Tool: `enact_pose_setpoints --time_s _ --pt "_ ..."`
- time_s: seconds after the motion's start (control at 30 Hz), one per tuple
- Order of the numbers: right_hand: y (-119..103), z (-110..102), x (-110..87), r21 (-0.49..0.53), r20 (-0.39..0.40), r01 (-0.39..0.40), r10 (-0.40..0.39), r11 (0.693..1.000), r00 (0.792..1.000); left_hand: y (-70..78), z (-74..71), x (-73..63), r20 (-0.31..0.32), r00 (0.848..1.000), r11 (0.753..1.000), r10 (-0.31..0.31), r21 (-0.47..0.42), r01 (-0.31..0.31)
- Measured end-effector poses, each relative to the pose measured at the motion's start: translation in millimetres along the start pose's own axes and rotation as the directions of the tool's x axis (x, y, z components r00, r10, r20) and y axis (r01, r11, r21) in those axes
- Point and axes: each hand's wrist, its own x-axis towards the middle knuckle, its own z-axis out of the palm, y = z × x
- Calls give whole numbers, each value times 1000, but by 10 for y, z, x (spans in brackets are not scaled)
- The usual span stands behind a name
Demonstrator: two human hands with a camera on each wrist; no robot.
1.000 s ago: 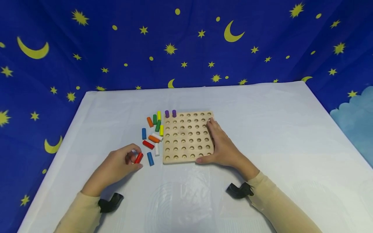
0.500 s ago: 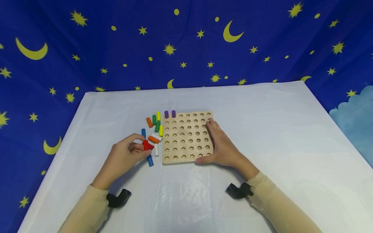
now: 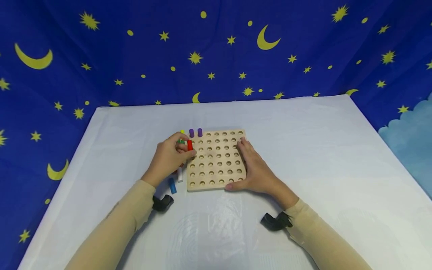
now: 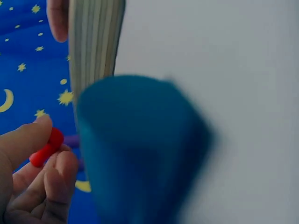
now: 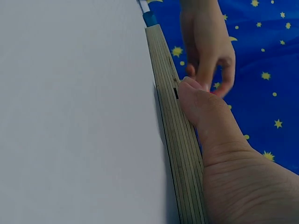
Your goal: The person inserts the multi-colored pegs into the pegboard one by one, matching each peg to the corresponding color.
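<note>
My left hand [image 3: 167, 155] pinches a red peg [image 3: 190, 145] between thumb and fingers, over the left edge of a square wooden pegboard [image 3: 207, 178]. In the left wrist view the same red peg [image 4: 46, 148] tilts between the fingertips. Two purple pegs [image 3: 200, 132] stand upright in the board's far left holes. My right hand [image 3: 258, 168] rests against the board's right side, its fingers extended along that edge. Its thumb [image 5: 210, 112] lies against the near edge. Several loose pegs are partly hidden behind my left hand.
Left of the board lie a blue peg [image 3: 172, 186], a white peg [image 3: 180, 174], a green peg [image 3: 181, 141] and a yellow peg [image 3: 182, 131]. A blurred teal cylinder [image 4: 140, 149] blocks much of the left wrist view. A blue star-patterned cloth [image 3: 216, 48] hangs behind the white table [image 3: 303, 131].
With the red peg, my left hand has moved right and away from me, past the loose pegs to the board's upper left. My right hand has stayed at the board.
</note>
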Motion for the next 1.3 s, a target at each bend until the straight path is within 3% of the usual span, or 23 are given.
enact_pose_setpoints --time_s 0.13,0.4,0.67,0.83,1.03,1.13,1.3 --pt "9 14 4 1 11 -11 11 1000 1000 80 76 150 -5 1000 1000 -2 26 2" --pt "9 -8 7 0 7 -13 13 1000 1000 141 203 327 -59 992 992 108 74 -103" --pt "-1 -14 4 3 12 -14 14 1000 1000 152 264 385 -97 976 975 196 125 -184" --pt "-4 -19 4 -3 13 -15 15 1000 1000 153 286 405 -110 968 965 223 165 -204" --pt "-3 -28 1 -2 7 -16 16 1000 1000 176 300 390 -94 958 939 272 245 -243" --pt "-6 -26 0 3 8 -13 13 1000 1000 181 304 373 -88 959 935 270 263 -239" --pt "-16 -27 -3 5 10 -13 13 1000 1000 198 267 320 -89 970 954 228 219 -204"
